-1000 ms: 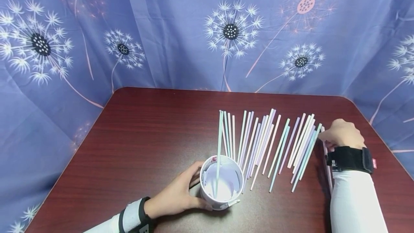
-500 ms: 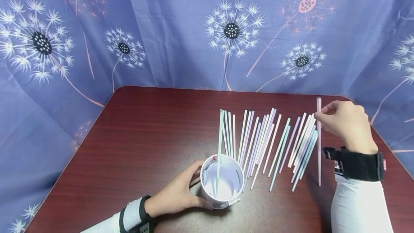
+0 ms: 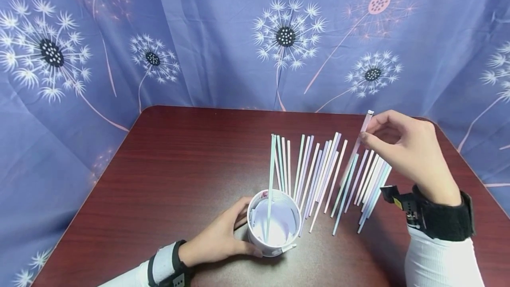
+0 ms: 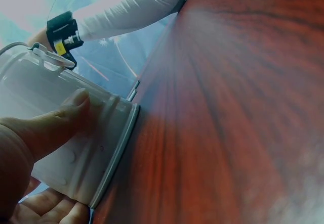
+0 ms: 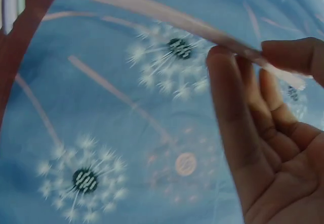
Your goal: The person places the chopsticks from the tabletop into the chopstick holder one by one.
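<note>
My right hand [image 3: 410, 149] pinches a pink straw [image 3: 361, 133] near its upper end, between thumb and fingertips. The straw slants down to the left, over the right-hand straws on the table. In the right wrist view the pink straw [image 5: 167, 17] crosses the top, pinched by the right hand [image 5: 273, 128]. My left hand [image 3: 219, 238] grips the side of a white bucket [image 3: 255, 242], thumb on the near side. One pale green straw [image 3: 271, 176] leans upright inside it. The left wrist view shows the bucket [image 4: 55, 97] standing on the table with the left hand's thumb along its wall.
Several pastel straws [image 3: 318, 176] lie side by side behind and right of the bucket, on a dark red wooden table [image 3: 179, 154]. A small handle [image 3: 287, 248] sticks out at the bucket's front right. A blue dandelion-print cloth [image 3: 223, 56] hangs around the table.
The right hand has lifted the pink straw off the table at the far right, then carried it up and leftward, tilting it. The left hand and bucket stay in place.
</note>
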Available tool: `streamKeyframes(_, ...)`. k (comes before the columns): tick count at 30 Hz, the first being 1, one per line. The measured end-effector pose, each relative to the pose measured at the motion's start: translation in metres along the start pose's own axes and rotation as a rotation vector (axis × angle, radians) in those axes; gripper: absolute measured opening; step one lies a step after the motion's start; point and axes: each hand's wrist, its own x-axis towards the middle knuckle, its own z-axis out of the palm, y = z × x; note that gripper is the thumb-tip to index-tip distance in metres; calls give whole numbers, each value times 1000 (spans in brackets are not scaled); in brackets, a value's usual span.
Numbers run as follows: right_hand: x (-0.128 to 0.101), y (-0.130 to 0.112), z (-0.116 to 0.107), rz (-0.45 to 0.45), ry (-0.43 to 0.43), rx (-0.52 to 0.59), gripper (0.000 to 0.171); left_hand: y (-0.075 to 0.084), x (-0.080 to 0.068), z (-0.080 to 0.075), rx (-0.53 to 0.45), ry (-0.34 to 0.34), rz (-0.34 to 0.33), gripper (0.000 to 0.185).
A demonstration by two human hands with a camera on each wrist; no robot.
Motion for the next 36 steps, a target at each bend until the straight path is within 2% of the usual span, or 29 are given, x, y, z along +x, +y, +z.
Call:
streamKeyframes(1,-1,-4,0,-23,12,57,13,0,0,0,-2,0,2,89)
streamKeyframes(3,-3,-13,-1,-68,50,247,13,-1,0,0,-4,0,0,89)
streamKeyframes(5,-6,-23,-2,-126,105,490,14,-1,0,0,-4,-1,-3,89)
streamKeyframes(8,-9,-38,-3,-235,194,911,16,-1,0,-1,-3,-4,-5,89)
streamKeyframes(10,-11,-44,-4,-308,228,1119,17,0,1,-1,-7,-8,-5,89)
streamKeyframes(12,-15,-47,-4,-369,226,1283,17,1,1,-1,-9,-9,-7,88)
streamKeyframes(15,-22,-45,-4,-433,169,1413,19,2,1,-1,-12,-11,-13,88)
streamKeyframes(18,-30,-41,-1,-458,116,1412,22,2,1,-1,-16,-12,-16,88)
streamKeyframes(24,-38,-48,9,-455,70,1201,24,1,1,-1,-24,-17,-21,87)
streamKeyframes(27,-37,-58,12,-428,4,1108,22,1,1,-1,-24,-16,-25,87)
streamKeyframes(31,-36,-67,16,-383,-95,1038,22,1,1,0,-25,-16,-26,87)
streamKeyframes(36,-33,-72,23,-394,-196,990,25,1,1,0,-30,-14,-19,87)
